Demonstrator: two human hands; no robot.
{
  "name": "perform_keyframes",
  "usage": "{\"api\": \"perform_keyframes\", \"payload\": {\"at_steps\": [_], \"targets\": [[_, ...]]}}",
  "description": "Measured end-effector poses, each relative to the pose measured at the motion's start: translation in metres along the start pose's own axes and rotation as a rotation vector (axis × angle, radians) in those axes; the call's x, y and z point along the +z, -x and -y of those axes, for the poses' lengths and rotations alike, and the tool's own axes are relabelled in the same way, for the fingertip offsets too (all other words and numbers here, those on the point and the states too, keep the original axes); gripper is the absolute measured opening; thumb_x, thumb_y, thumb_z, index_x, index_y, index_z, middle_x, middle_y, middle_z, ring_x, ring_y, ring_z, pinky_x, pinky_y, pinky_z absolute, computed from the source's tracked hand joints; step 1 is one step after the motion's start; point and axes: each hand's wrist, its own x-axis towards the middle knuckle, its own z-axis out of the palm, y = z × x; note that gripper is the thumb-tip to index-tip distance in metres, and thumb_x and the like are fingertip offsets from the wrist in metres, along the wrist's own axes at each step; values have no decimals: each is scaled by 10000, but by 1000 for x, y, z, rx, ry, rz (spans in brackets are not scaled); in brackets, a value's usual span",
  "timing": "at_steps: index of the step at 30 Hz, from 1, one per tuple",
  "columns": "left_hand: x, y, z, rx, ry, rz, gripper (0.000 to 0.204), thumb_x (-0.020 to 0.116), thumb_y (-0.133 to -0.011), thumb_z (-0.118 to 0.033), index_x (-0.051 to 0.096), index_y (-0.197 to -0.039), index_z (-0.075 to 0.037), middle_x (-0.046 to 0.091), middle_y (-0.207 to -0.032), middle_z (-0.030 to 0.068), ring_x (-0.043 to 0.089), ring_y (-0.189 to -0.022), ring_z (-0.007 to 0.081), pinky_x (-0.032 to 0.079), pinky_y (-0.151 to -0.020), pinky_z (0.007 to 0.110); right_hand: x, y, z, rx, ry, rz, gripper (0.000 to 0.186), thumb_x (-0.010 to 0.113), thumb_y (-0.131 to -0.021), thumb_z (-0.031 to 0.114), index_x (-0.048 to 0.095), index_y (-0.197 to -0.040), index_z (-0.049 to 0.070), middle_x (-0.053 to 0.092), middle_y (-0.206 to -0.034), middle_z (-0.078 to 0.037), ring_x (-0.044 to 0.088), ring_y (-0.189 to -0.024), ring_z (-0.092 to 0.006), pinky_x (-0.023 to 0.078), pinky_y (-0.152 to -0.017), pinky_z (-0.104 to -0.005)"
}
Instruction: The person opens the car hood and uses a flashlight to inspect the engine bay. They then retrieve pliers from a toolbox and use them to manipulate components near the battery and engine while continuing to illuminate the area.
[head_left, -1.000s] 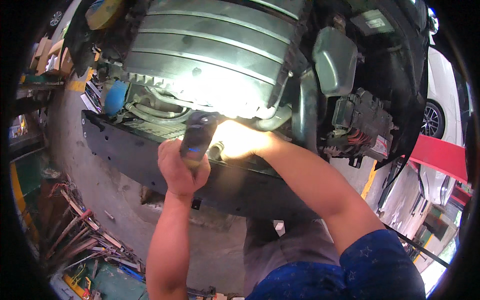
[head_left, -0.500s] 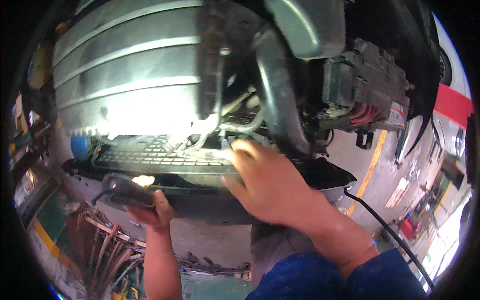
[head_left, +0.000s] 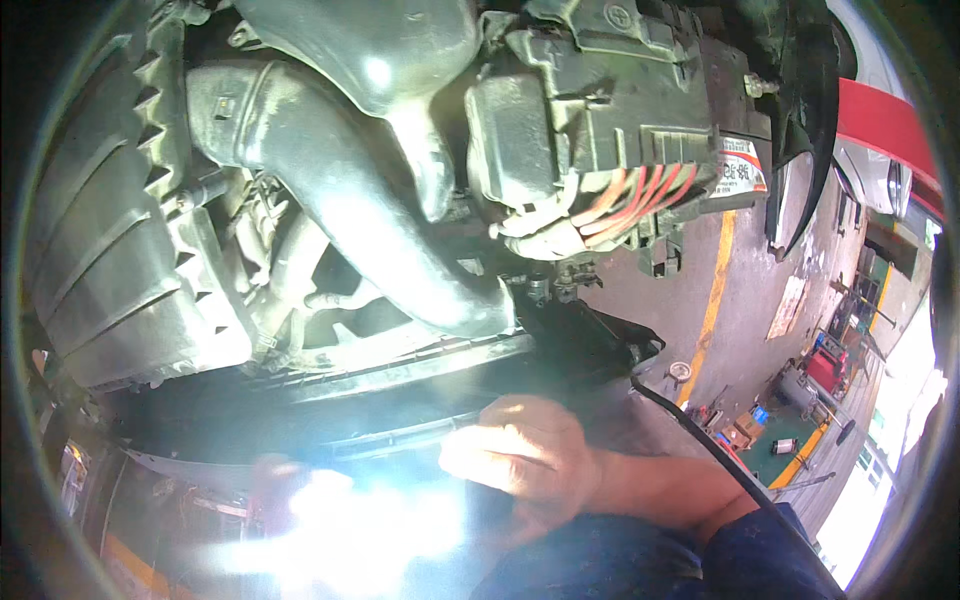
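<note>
A lit work light (head_left: pixel 350 535) glares at the lower left, its beam facing me. The glare washes out my left hand and its fingers; the lamp floats where that hand had it. My right hand (head_left: pixel 520 455) is in front of the car's front edge, beside the glare. Its fingers are curled in together, and I cannot make out whether something small is in them. Beyond the hands lies the engine bay, with a dark front panel (head_left: pixel 400 390), a wide black air duct (head_left: pixel 350 220) and a ribbed grey cover (head_left: pixel 100 250).
A black fuse box (head_left: pixel 600 110) with red cables (head_left: pixel 640 205) sits at the upper right. A black hose (head_left: pixel 690 420) runs down past my right forearm. Cardboard boxes (head_left: pixel 742 430) and a red machine (head_left: pixel 828 362) stand on the workshop floor to the right.
My view has swung to the right. My right hand has come back out of the engine bay toward me. The work light has turned from the engine bay to shine at me.
</note>
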Motion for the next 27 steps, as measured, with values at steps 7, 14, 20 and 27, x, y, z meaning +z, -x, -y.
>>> {"api": "perform_keyframes", "payload": {"at_steps": [7, 14, 20, 27], "targets": [[18, -41, -90, 304, 297, 303, 571, 773, -806, -546, 639, -1077, -62, 636, -834, 144, 620, -691, 368, 489, -623, 485, -14, 34, 43, 687, -659, -54, 426, 730, -978, 228, 621, -1313, -11, 696, -1167, -153, 689, -1085, -259, 537, -954, -378], [10, -107, -20, 70, 156, 243, 698, 694, -938, -419, 490, -1477, -24, 575, -1394, 264, 552, -1298, 433, 428, -1081, 528, -52, 69, 34, 625, -686, -93, 198, 651, -980, 149, 671, -1114, 4, 707, -1044, -129, 701, -953, -256, 546, -869, -377], [45, -150, 8, 261, -332, 572, 849, 659, -972, -432, 294, -1590, 21, 501, -1512, 289, 485, -1407, 421, 352, -1146, 582, -56, 98, 29, 639, -662, -68, 208, 685, -931, 211, 699, -991, 12, 723, -1030, -166, 711, -923, -337, 558, -824, -408], [62, -150, -11, 275, -659, 586, 967, 805, -831, -568, 430, -1491, 30, 611, -1432, 215, 576, -1346, 339, 419, -1141, 483, -61, 93, 21, 599, -602, -65, 251, 677, -929, 178, 657, -1106, 1, 719, -1061, -170, 719, -897, -286, 572, -796, -386]]}}
